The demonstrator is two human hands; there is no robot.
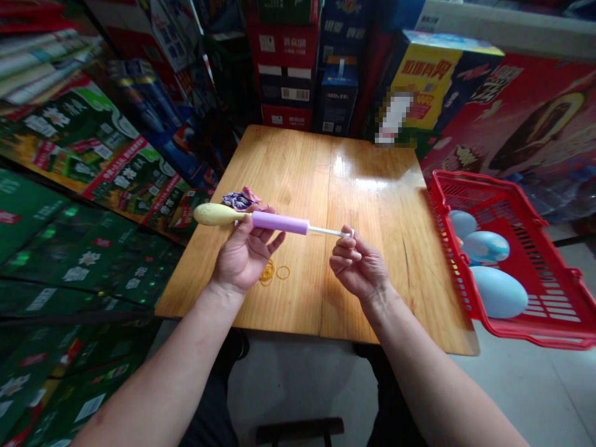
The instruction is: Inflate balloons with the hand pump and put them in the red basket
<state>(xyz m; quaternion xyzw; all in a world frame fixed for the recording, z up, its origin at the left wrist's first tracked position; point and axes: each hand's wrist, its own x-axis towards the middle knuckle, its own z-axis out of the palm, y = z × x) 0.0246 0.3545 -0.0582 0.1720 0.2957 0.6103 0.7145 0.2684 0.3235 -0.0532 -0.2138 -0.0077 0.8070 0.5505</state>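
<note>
The left hand [244, 251] holds a long rod-shaped implement [279, 221] level above the near half of the table. The implement has three sections: a smooth, pale yellow bulbous head [214, 214], a glossy lilac cylindrical sleeve [279, 221], and a thin whitish shaft [328, 231] ending in a small ring. The left grip is closed, with the palm turned upward, the fingers curled beneath the lilac sleeve, and the thumb laid across it near the yellow head.

The right hand [358, 270] is at the opposite end of the implement. Its grip is a pinch: thumb and forefinger are pressed together at the ring end of the thin shaft, with the remaining fingers folded inward.

The table [372, 205] is varnished honey-coloured wood with a glossy surface and a visible plank seam. A crumpled sheet of purple patterned material [240, 199] lies just behind the left hand. Thin amber rubber bands [269, 272] lie on the wood below the implement. Just beside the right table edge sits a slotted red plastic basket [465, 192] holding smooth, pale blue egg-shaped objects [499, 293]. Printed cardboard cartons [93, 149] in green, red, blue and yellow are stacked around the table.
</note>
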